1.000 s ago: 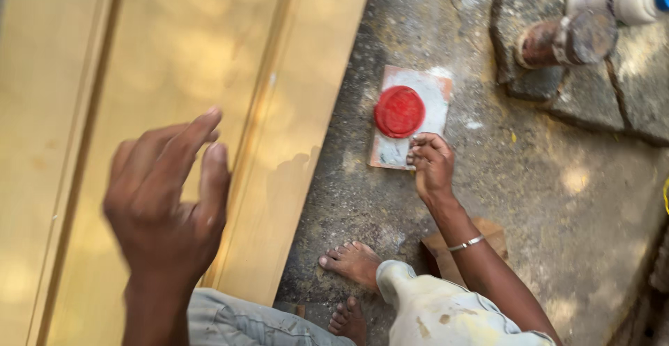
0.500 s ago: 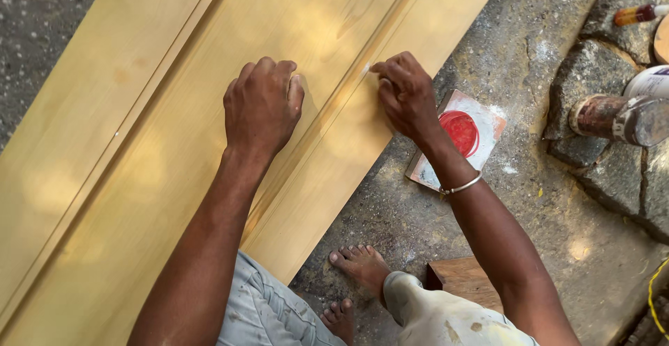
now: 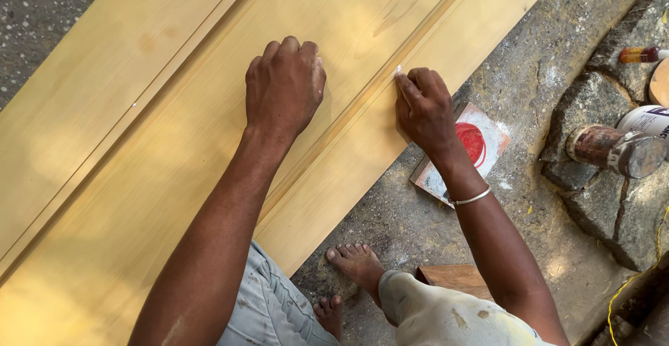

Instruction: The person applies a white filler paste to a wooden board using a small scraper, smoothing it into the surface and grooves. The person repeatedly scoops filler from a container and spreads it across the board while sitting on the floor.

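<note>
A long pale-yellow board (image 3: 139,130) runs across the frame from lower left to upper right, lying on the rough ground (image 3: 543,88), with shallow grooves along its length. Left of centre, the left hand (image 3: 286,85) rests knuckles-up on the flat middle panel, its grip curled shut; whether anything lies beneath it cannot be told. It seems to press down to steady the board.

Just right of centre, the right hand (image 3: 425,109) sits at the groove near the board's right edge, its grip pinched closed on a small white bit (image 3: 398,71), the tip touching the groove, probably so the piece follows that narrow channel. A metal bangle (image 3: 474,197) circles the wrist.

Beyond the board's edge, partly under that wrist, lies a white card with a red lid (image 3: 474,140), kept within reach. At far right a rusty can (image 3: 613,151) lies on stones (image 3: 599,109).
</note>
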